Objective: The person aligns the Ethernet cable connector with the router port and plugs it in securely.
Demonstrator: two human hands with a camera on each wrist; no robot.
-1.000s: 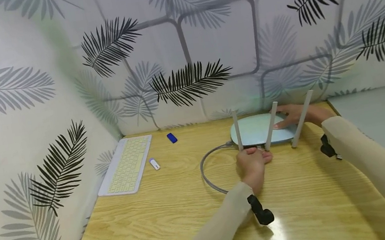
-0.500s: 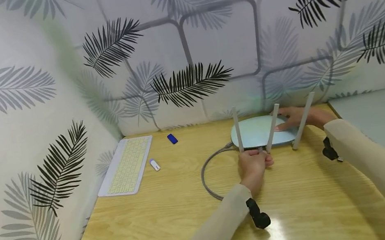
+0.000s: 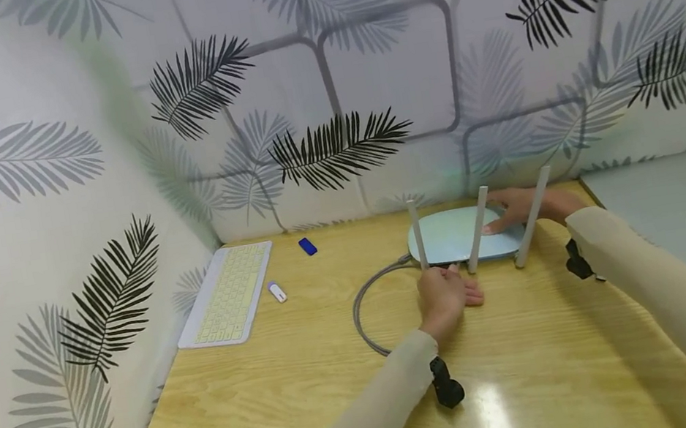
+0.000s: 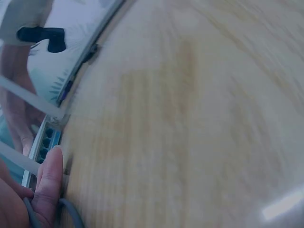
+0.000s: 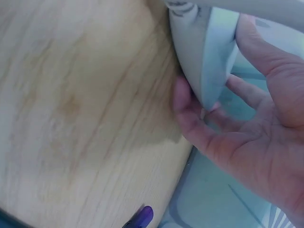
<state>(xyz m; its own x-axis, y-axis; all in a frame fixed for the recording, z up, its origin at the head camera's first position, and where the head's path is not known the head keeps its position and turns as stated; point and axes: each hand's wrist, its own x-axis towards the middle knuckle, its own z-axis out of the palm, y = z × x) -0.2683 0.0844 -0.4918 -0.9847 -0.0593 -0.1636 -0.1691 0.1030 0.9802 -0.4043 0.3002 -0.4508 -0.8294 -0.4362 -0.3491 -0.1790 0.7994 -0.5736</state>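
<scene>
A pale blue-white router (image 3: 446, 235) with three grey antennas (image 3: 480, 229) lies on the wooden table near the wall. My right hand (image 3: 518, 206) grips its right end; in the right wrist view the thumb is on one face and fingers (image 5: 199, 128) curl round the edge. At the port side, my left hand (image 3: 443, 296) pinches the end of a grey network cable (image 3: 357, 308), its plug hidden by the fingers. That cable loops left to the router's left end. The left wrist view shows a row of ports (image 4: 47, 137) just beyond a fingertip.
A white keyboard (image 3: 225, 298) lies at the far left of the table (image 3: 265, 403). Near it are a white USB stick (image 3: 278, 292) and a small blue block (image 3: 307, 247). A closed grey laptop (image 3: 663, 218) lies at the right. A patterned wall (image 3: 363, 78) rises behind.
My left hand has shifted slightly along the ports and turned, so the plug seen between its fingers half a second ago is covered. My right hand keeps its grip on the router.
</scene>
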